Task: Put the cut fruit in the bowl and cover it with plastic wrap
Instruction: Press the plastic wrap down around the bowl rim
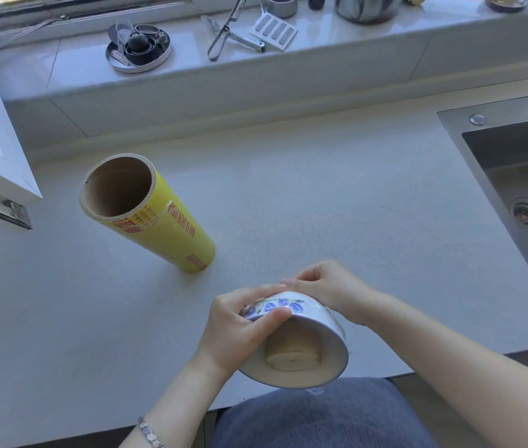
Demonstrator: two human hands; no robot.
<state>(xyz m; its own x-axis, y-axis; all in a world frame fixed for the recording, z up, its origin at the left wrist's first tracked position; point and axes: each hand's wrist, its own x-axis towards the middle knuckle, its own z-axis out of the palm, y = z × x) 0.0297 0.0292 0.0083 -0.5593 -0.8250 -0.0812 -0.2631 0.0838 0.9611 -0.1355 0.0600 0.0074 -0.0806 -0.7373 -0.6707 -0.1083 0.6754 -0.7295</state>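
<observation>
Nearest you, the bowl (308, 321) with the cut fruit (291, 355) tips mouth-toward-you at the table (321, 189) edge, your left hand (240, 331) and right hand (327, 286) fingers clamped on its wall, probably smoothing wrap; the plastic wrap roll (159, 221) stands beyond its left.

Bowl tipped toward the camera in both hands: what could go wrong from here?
The bowl is held tilted at the counter edge, so the fruit might push the wrap loose and fall out. Both hands, left and right, grip only its outside; a slip could drop it.
</observation>
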